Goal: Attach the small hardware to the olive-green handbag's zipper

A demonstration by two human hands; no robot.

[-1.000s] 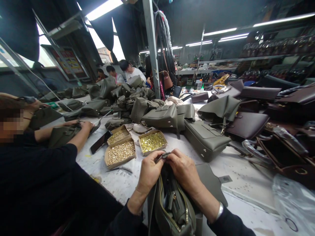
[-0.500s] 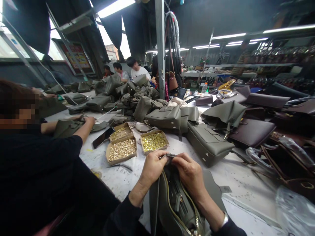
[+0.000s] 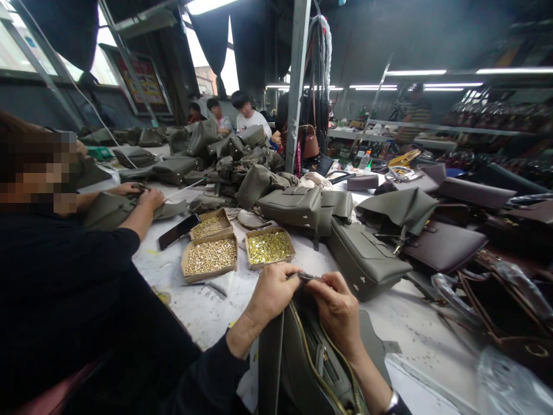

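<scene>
Where the open olive handbag (image 3: 311, 357) stands at the near edge of the desk (image 3: 415, 328), left hand (image 3: 272, 294) and right hand (image 3: 337, 308) meet above its mouth, each pinching one end of a small strap piece (image 3: 307, 276), possibly a leather tab, its detail blurred. Behind them: three cardboard trays of brass hardware (image 3: 268, 248), a dark phone (image 3: 178, 230), a closed olive bag (image 3: 365, 259), heaped olive bags (image 3: 242, 167); a co-worker's hand (image 3: 150, 199) rests on another bag at left
</scene>
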